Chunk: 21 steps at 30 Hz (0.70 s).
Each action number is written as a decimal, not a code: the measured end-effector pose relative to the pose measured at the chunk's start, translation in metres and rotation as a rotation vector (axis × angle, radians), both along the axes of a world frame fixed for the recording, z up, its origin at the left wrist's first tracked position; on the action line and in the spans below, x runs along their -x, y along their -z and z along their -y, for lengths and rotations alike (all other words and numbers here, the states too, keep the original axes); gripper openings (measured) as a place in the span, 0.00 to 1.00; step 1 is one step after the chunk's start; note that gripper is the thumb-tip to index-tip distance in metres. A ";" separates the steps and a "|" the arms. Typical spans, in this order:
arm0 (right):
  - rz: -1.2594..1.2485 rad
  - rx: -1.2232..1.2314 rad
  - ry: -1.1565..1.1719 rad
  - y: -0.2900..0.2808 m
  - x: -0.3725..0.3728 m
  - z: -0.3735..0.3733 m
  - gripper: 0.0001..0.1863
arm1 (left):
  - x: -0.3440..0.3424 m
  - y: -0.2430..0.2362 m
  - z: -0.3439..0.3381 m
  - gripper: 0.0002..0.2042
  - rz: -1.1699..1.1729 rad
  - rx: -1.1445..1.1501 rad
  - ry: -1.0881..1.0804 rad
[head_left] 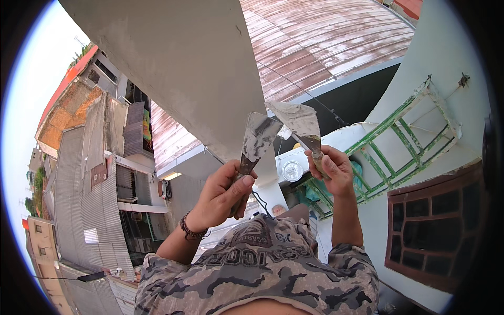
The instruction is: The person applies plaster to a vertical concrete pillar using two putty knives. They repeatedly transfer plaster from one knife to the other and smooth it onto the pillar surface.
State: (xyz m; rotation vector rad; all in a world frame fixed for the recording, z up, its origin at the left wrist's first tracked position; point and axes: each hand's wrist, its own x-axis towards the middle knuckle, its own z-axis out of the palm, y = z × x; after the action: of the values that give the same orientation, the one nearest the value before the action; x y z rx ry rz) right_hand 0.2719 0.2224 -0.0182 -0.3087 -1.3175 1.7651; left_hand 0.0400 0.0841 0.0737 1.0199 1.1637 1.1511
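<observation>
In front of my chest, my left hand (226,191) is closed round the handle of a putty knife (260,135), its flat blade pointing up and smeared with white and grey paste. A braided bracelet (192,227) circles that wrist. My right hand (333,170) grips a second putty knife (297,119), whose wider blade carries a thicker coat of whitish paste. The two blades tilt toward each other, their edges close together; whether they touch I cannot tell. Both handles are mostly hidden by my fingers.
A grey plastered wall or beam (184,68) rises ahead. To the right, a green-painted metal ladder (394,149) leans by a white wall (457,47) with a brown-framed window (433,226). Below stands a round whitish container (292,171). Corrugated roofs (325,42) spread beyond; neighbouring buildings (94,173) lie left.
</observation>
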 end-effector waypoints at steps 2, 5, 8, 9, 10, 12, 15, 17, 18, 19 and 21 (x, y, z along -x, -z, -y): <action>0.094 -0.024 0.007 0.000 -0.006 0.000 0.25 | 0.001 -0.002 0.003 0.11 -0.034 0.006 -0.011; 0.053 -0.001 0.065 0.000 -0.008 0.003 0.18 | 0.006 0.000 0.006 0.10 -0.061 0.010 -0.009; 0.145 -0.052 0.110 -0.007 -0.012 0.004 0.16 | 0.009 0.000 0.009 0.11 -0.096 0.005 -0.014; 0.187 -0.088 0.101 -0.009 -0.014 0.003 0.16 | 0.010 0.000 0.010 0.12 -0.109 0.007 -0.016; 0.207 -0.107 0.107 -0.010 -0.015 0.003 0.17 | 0.011 0.000 0.010 0.12 -0.124 0.009 -0.019; 0.247 -0.145 0.119 -0.012 -0.015 0.003 0.20 | 0.013 0.000 0.011 0.12 -0.141 0.018 -0.024; 0.248 -0.169 0.126 -0.015 -0.016 0.003 0.19 | 0.017 0.001 0.013 0.12 -0.151 0.033 -0.025; 0.261 -0.217 0.131 -0.012 -0.017 0.001 0.18 | 0.018 0.003 0.015 0.12 -0.164 0.040 -0.029; 0.267 -0.241 0.134 -0.011 -0.017 0.000 0.17 | 0.019 0.003 0.016 0.11 -0.161 0.039 -0.030; 0.281 -0.259 0.149 -0.013 -0.016 0.001 0.17 | 0.019 0.002 0.017 0.11 -0.159 0.038 -0.029; 0.308 -0.295 0.179 -0.019 -0.014 0.002 0.16 | 0.021 0.001 0.018 0.11 -0.160 0.039 -0.024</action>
State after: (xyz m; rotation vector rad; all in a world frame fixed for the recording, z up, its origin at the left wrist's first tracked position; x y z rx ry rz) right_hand 0.2857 0.2202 0.0011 -0.5290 -1.6897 1.3879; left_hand 0.0194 0.0658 0.0731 1.0858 1.3232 1.0762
